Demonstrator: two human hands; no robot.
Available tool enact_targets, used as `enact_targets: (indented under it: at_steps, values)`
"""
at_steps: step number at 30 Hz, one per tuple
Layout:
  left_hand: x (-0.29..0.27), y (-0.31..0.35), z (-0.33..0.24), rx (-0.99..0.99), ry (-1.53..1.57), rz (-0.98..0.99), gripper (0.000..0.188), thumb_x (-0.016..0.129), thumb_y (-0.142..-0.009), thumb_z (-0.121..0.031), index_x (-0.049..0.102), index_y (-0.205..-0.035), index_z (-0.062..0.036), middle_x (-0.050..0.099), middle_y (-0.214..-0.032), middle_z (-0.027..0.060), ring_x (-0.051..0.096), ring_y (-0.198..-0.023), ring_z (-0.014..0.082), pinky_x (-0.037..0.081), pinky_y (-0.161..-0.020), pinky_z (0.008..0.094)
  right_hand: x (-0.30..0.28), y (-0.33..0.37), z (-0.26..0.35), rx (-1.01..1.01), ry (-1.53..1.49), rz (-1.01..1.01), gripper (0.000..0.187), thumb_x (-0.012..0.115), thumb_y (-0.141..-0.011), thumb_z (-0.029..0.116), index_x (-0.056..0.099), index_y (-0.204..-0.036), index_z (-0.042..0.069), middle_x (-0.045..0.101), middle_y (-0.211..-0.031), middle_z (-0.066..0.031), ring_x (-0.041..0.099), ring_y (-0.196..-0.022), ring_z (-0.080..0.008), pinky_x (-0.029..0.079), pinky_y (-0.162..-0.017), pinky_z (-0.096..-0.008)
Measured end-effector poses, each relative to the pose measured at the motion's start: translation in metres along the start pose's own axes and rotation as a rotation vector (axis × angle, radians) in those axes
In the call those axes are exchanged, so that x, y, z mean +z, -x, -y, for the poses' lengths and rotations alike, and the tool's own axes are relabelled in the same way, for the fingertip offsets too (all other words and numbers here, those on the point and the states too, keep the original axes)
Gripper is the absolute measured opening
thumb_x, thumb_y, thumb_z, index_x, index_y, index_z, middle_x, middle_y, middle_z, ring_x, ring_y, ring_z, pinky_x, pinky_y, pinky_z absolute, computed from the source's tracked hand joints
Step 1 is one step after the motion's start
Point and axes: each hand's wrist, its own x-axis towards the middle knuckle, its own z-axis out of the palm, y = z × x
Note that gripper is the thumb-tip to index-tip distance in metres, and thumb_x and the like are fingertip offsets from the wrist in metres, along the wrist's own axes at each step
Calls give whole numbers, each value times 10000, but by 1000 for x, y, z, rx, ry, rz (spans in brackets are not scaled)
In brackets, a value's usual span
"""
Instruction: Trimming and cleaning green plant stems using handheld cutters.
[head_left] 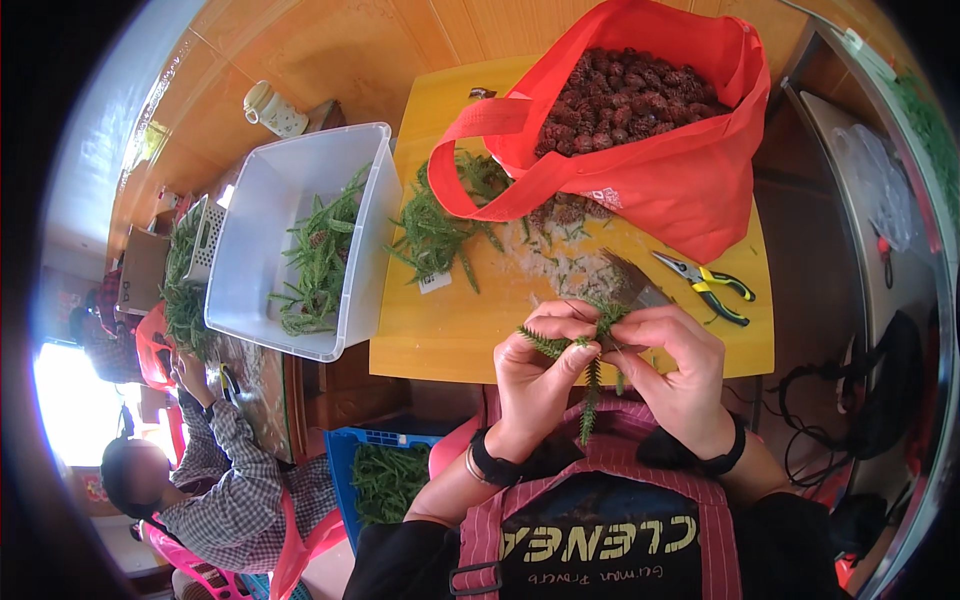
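Both hands meet over the front edge of the yellow table (430, 345), pinching one green artificial pine sprig (592, 385) with several short needled branches. My left hand (540, 365) holds it between thumb and fingers, one branch poking out past the knuckles. My right hand (675, 360) is closed on the sprig's other side, where a thin wire or stem shows faintly. Just beyond the hands lie pliers (710, 285) with yellow and black handles, beside a pile of pale crumbs (580, 275). More green sprigs (435, 225) are heaped on the table's left.
A red bag (660, 185) full of pinecones (630, 100) stands at the back. Left of the table is a clear plastic bin (365, 290) with sprigs inside. A blue crate (345, 480) of greenery sits below. Another person in a checked shirt (235, 490) works at the far left.
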Motion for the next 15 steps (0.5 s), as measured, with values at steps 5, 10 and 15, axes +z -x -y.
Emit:
enact_targets:
  at_steps: [5, 10, 15]
  values:
    - [0, 0, -3, -79, 65, 46, 98, 629, -799, 31, 583, -880, 2, 570, -986, 123, 532, -948, 171, 428, -837, 290, -2, -2, -4, -74, 111, -1, 258, 758, -608, -21, 608, -810, 35, 630, -778, -79, 574, -673, -199, 450, -566, -278]
    - [-1, -2, -4, -37, -20, 114, 96, 621, -807, 32, 573, -887, 10, 569, -996, 129, 538, -933, 169, 440, -807, 277, -4, 0, -3, -44, 120, 5, 267, 768, -594, 1, 612, -807, 40, 629, -767, -70, 562, -660, -200, 444, -563, -281]
    - [-4, 2, 3, 27, 18, 76, 89, 624, -810, 20, 570, -881, 17, 575, -990, 139, 546, -921, 173, 456, -782, 276, -8, -8, 2, -128, 174, 70, 273, 769, -602, 34, 629, -836, 44, 637, -783, -70, 577, -681, -212, 454, -575, -294]
